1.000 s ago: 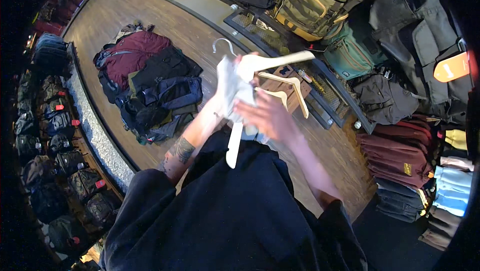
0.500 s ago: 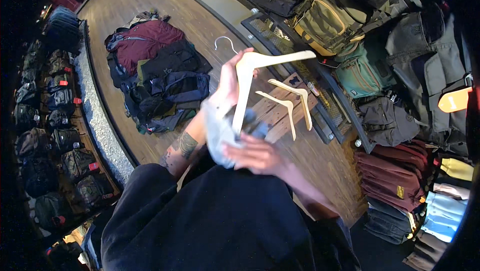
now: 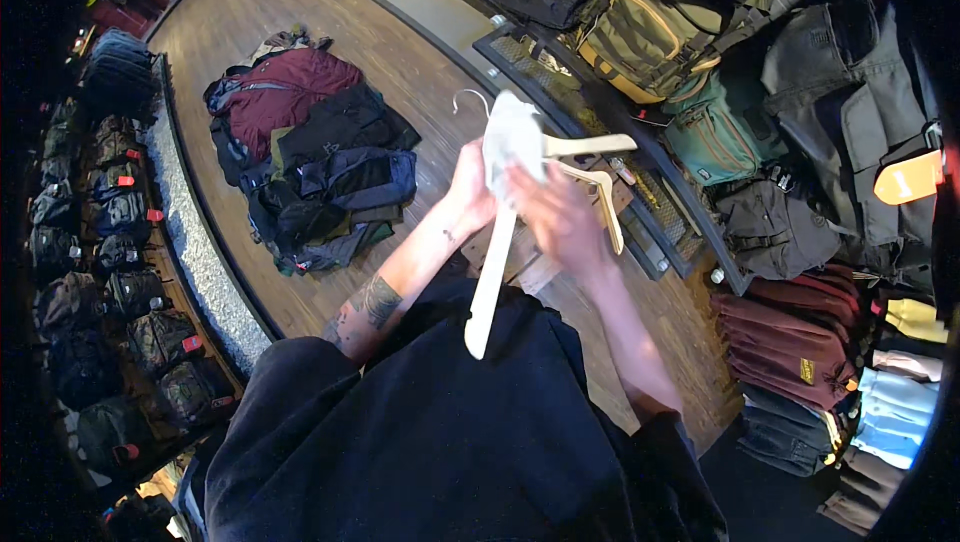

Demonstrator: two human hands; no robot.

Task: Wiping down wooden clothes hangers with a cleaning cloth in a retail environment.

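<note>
A pale wooden coat hanger is held up in front of me, one arm pointing down toward my lap and the other out to the right, its metal hook at the top. My left hand grips it near the neck, its fingers partly hidden behind. A light grey-white cloth covers the hanger's shoulder just below the hook. My right hand, smeared by motion, presses the cloth against the wood. Behind it, another wooden hanger lies on a wooden surface, partly covered by my hand.
A heap of folded dark and maroon clothes lies on the wooden floor ahead left. Backpacks fill a rack at the right, beside a dark metal frame. Folded maroon garments sit lower right. Bags line shelves at the left.
The cloth and my right hand have moved up from the hanger's lower arm to its neck. My left hand has shifted slightly lower, and the hanger's lower end now hangs over my lap.
</note>
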